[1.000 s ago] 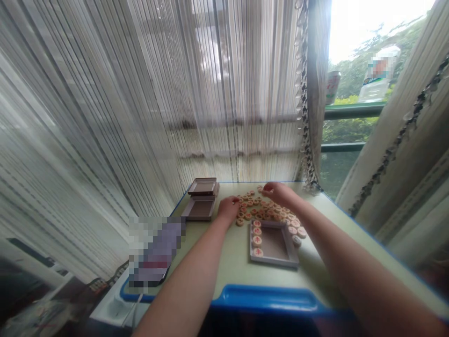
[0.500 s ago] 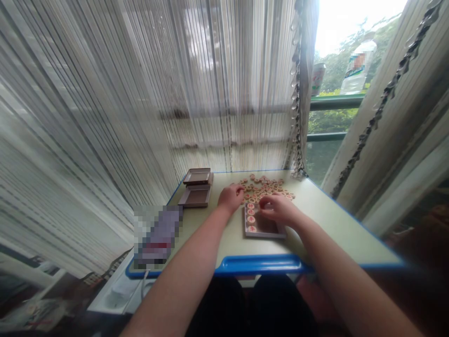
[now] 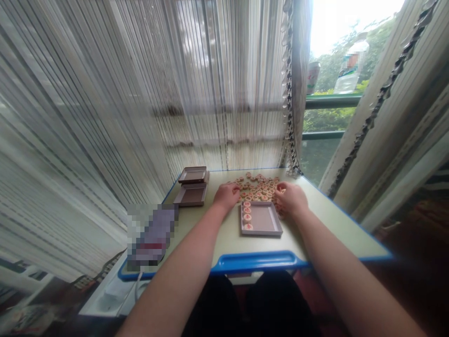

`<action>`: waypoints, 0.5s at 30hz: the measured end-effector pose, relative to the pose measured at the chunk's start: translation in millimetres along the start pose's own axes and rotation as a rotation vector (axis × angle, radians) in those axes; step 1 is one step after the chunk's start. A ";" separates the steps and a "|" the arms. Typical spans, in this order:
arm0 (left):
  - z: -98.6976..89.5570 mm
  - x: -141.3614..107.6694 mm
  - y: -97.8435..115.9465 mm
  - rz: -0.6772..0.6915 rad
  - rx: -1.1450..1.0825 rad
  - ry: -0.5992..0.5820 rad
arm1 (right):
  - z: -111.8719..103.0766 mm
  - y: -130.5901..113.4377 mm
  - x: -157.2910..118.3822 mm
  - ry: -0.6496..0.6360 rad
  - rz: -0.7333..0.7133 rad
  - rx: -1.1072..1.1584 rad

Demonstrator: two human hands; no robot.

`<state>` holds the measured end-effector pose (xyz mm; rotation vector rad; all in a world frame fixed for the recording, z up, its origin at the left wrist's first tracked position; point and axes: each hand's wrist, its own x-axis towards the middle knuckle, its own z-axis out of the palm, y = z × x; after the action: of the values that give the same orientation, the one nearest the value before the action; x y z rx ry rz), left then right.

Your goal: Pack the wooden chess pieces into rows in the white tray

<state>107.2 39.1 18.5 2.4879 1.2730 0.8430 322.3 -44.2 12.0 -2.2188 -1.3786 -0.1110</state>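
Note:
A shallow open box (image 3: 263, 232) lies on the table, with a column of round Chinese chess pieces (image 3: 247, 217) along its left side, marked in red. Behind the box spreads a loose pile of Chinese chess pieces (image 3: 258, 193). At the pile's left edge is my left hand (image 3: 226, 196), fingers curled inward; what they hold, if anything, is hidden. My right hand (image 3: 292, 198) is at the pile's right edge, just past the box's far right corner. Its fingers are bent together among the pieces, and I cannot make out what lies between them.
Two more shallow boxes, an upper box (image 3: 193, 174) and a lower box (image 3: 191, 194), are at the table's back left. A blurred flat object (image 3: 154, 236) lies front left. A blue tray edge (image 3: 257, 260) borders the front. String curtains (image 3: 224, 84) hang behind.
My right hand has moved from over the box to the right side of the pile, uncovering the box's inside. My left hand stays by the pile. The view has shifted slightly.

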 end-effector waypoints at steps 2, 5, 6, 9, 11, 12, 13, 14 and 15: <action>-7.0 -2.7 5.0 0.010 -0.091 -0.098 | 1.9 8.6 3.3 0.008 0.140 -0.026; -21.4 -8.7 15.2 0.039 -0.184 -0.325 | 5.8 17.6 6.2 -0.003 0.227 -0.015; -26.3 -10.8 18.3 0.054 -0.205 -0.394 | 7.1 19.3 6.8 -0.013 0.235 -0.002; -38.2 -16.2 24.2 0.118 -0.234 -0.544 | 9.8 21.1 7.9 -0.028 0.235 0.032; -42.4 -18.1 25.2 0.163 -0.219 -0.616 | 10.9 21.2 8.3 -0.020 0.232 0.041; -43.3 -18.5 25.0 0.180 -0.203 -0.645 | 11.5 21.2 8.6 -0.015 0.229 0.043; -43.6 -18.4 24.5 0.190 -0.185 -0.669 | 12.2 21.2 8.9 -0.010 0.227 0.049; -43.3 -18.0 23.8 0.195 -0.169 -0.692 | 13.2 21.4 9.3 -0.005 0.227 0.057; -42.8 -17.3 23.0 0.197 -0.156 -0.711 | 14.3 21.5 9.8 0.004 0.230 0.067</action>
<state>89.7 8.9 56.5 2.4550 0.6960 0.0438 342.6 -37.0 -5.3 -2.3005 -1.0989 0.0121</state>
